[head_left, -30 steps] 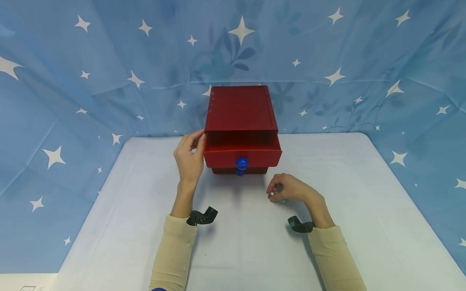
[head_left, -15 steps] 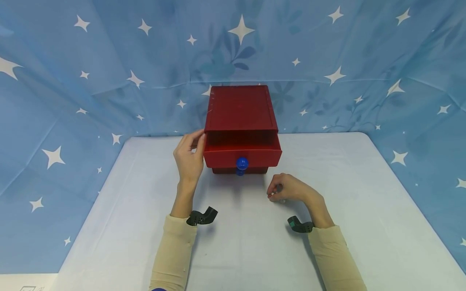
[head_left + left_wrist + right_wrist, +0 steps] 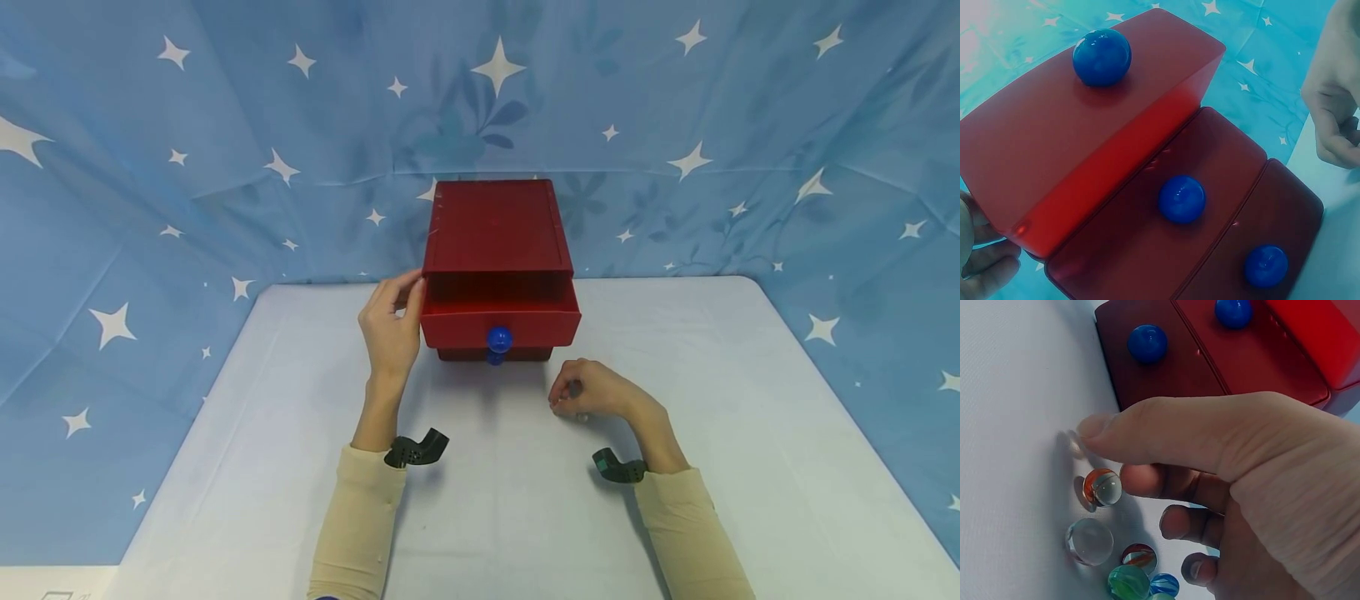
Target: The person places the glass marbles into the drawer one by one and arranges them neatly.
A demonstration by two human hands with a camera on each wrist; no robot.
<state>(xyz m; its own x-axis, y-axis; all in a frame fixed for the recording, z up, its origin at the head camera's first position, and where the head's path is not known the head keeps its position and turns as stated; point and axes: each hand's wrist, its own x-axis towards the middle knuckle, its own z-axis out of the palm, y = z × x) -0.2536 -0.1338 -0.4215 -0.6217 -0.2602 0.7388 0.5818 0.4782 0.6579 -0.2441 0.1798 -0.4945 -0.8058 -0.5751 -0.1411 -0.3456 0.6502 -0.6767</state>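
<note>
A red drawer cabinet (image 3: 497, 225) with round blue knobs stands at the back of the table. Its top drawer (image 3: 457, 331) is pulled out, and the part of its inside that shows holds nothing. My left hand (image 3: 390, 325) touches the cabinet's left side near the front corner. Right of the cabinet's front, my right hand (image 3: 600, 390) is low over the table, fingers bent. An orange-and-clear marble (image 3: 1102, 487) lies by its index fingertip, with the thumb apart from it. Beneath the hand are a clear marble (image 3: 1089, 542), a green marble (image 3: 1129, 583) and several others.
The white table (image 3: 495, 500) carries the cabinet. A blue curtain (image 3: 337, 125) with white stars hangs behind and at both sides. The two lower drawers show their knobs, the middle knob (image 3: 1182, 199) and the bottom knob (image 3: 1266, 265).
The head view shifts very slightly. My right fingertips have moved a little, and the reddish marble seen between them earlier is now mostly hidden. My left hand and the drawer stay put.
</note>
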